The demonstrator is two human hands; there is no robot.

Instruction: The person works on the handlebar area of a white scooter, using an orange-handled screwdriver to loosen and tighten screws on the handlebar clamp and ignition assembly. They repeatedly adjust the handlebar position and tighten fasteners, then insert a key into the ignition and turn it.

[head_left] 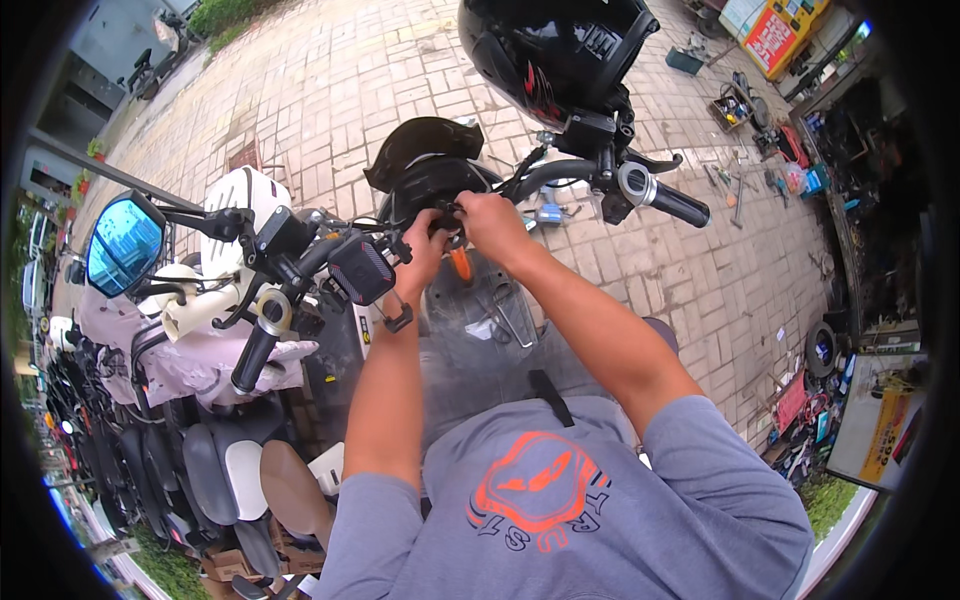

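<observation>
Both my hands meet at the middle of a scooter's handlebar (553, 172), just behind its black front cowl (425, 150). My left hand (425, 243) is closed, its fingertips pinched at a small dark part. Close beside it, my right hand (487, 222) is closed too, its fingers bent over the same spot. What the fingers hold is too small and hidden to name. Just below the hands shows an orange piece (461, 265). On the left side of the bar sit a grip (262, 345), a brake lever and a square black box (362, 270).
A black helmet (550, 60) rests at the right handlebar; a mirror (125, 243) sticks out left. An L-shaped metal rod (517, 318) lies on the footboard. Parked scooters (215, 465) stand close on the left. Tools (738, 200) and a tyre (822, 347) lie on the right.
</observation>
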